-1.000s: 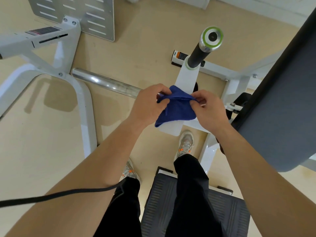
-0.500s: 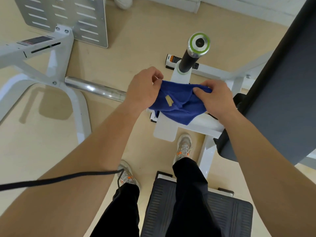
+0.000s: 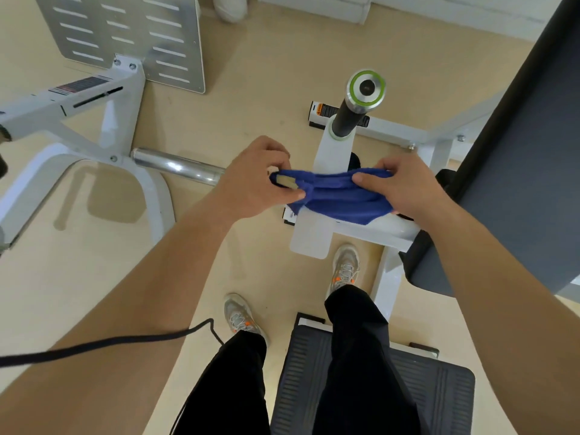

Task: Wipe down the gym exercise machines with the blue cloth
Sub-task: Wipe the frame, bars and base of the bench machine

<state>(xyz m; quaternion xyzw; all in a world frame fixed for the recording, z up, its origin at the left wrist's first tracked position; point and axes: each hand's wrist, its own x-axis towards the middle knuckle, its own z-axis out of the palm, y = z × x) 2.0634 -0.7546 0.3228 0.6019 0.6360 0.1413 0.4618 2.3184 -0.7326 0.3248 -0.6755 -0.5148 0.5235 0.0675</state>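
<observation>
two hands hold the blue cloth (image 3: 339, 196) over the white machine frame (image 3: 314, 243). left hand (image 3: 254, 180) pinches the tagged end between thumb and curled fingers, and right hand (image 3: 405, 186) pinches the opposite end. bunched a second ago, the cloth is now drawn out wide. judgement: cloth being readied, wiping here not yet begun.

No lettering is legible to you: the warning sticker (image 3: 326, 112) on the white frame (image 3: 392, 127) beyond your right hand (image 3: 405, 189), the striped label (image 3: 78, 84) well beyond your left hand (image 3: 254, 180), and the tan tag (image 3: 287, 183) on the blue cloth (image 3: 342, 199) are blurred.
</observation>
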